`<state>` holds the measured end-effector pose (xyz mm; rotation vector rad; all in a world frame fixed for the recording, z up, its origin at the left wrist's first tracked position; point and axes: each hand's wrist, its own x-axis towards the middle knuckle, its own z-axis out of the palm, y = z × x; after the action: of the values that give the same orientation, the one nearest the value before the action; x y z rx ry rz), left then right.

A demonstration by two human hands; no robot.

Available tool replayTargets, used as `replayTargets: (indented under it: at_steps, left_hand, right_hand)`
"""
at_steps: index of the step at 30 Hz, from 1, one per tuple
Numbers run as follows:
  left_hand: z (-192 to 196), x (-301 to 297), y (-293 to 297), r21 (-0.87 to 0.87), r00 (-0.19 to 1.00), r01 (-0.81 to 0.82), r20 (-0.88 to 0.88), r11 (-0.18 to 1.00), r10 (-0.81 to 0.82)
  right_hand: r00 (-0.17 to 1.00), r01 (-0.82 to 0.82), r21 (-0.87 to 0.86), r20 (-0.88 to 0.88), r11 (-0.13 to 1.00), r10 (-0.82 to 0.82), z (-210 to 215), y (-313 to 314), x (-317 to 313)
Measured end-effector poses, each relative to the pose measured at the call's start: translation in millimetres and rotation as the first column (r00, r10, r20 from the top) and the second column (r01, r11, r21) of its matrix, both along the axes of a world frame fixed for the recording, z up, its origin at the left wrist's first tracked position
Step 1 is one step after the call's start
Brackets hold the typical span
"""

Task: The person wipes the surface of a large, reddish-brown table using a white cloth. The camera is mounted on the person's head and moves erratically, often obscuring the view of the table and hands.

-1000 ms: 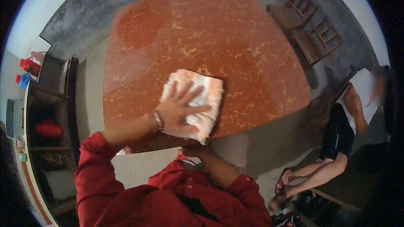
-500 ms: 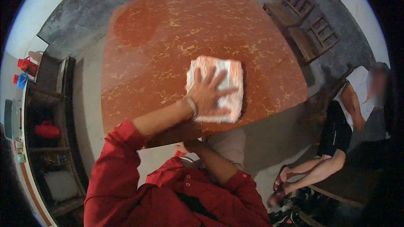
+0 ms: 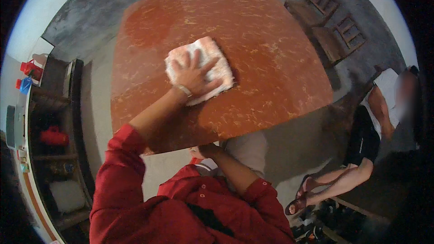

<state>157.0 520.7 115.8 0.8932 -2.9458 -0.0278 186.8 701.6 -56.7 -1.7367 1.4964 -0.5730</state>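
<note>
My left hand lies flat on a folded white and pale-orange cloth, its fingers spread and pressing down. The cloth rests on the reddish-brown, marble-patterned table, left of its middle. My right hand is low at the table's near edge, close to my body. Its fingers look curled beside a small red thing. The edge and the arm partly hide that hand, and I cannot make out what it holds.
Two wooden chairs stand beyond the table's right side. A person sits at the right, legs stretched toward the table. Along the left is a dark shelf unit with a red container. A darker patch shows on the table's far left.
My left hand has slid the cloth left and away from me across the table, and the cloth has turned. My right hand stays near the table edge.
</note>
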Motion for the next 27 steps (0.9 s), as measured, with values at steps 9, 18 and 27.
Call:
replayTargets:
  at_steps: [9,18,27]
  left_hand:
    - [-4,-6,105,0.021,0.876,0.466,-0.146,0.884,-0.459]
    - [23,229,66,0.096,0.984,0.045,0.167,0.994,-0.061]
    - [-2,260,-35,-0.104,0.918,-0.392,0.015,0.914,0.396]
  right_hand:
    - [0.998,-0.033,0.176,-0.049,0.984,0.043,0,-2,5]
    - [0.997,-0.001,0.068,-0.071,0.998,0.006,13,6,11]
    - [0.996,-0.053,0.216,-0.053,0.975,0.066,15,-3,4]
